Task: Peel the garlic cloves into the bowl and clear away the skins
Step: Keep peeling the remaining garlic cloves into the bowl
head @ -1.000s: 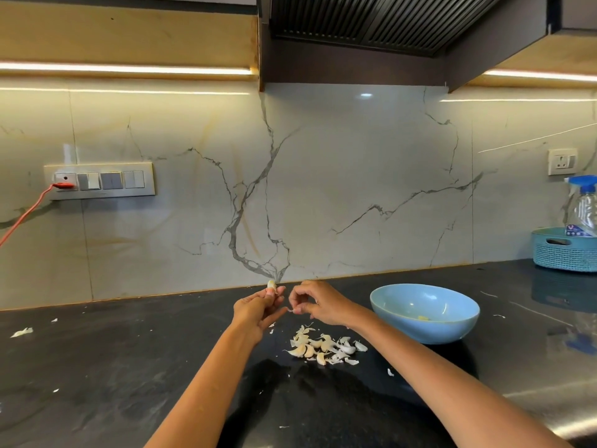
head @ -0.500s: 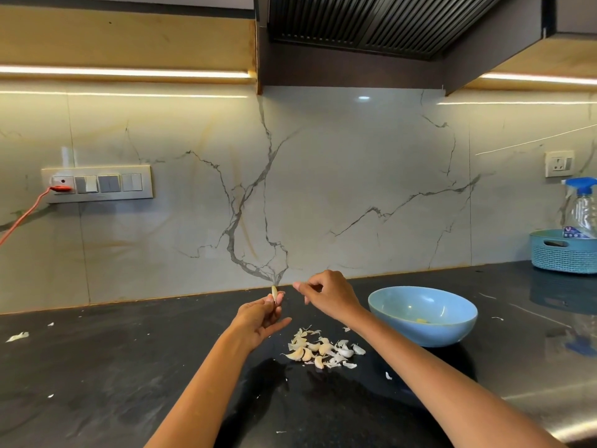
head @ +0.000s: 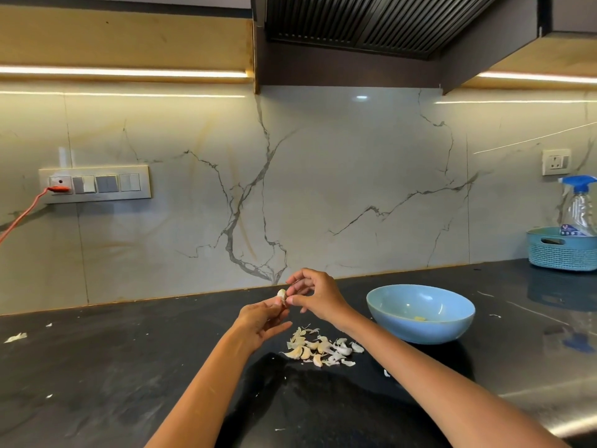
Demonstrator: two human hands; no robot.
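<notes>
spray bottle (head: 580, 208) cut by right edge, orange cable (head: 24, 215) cut left

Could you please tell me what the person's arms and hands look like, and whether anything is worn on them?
Both forearms are bare up to the frame's lower edge, with no sleeve in view. The left hand and right hand are ungloved, and no ring, watch, bracelet or marking shows on either. Fingernails look short and unpainted.
</notes>
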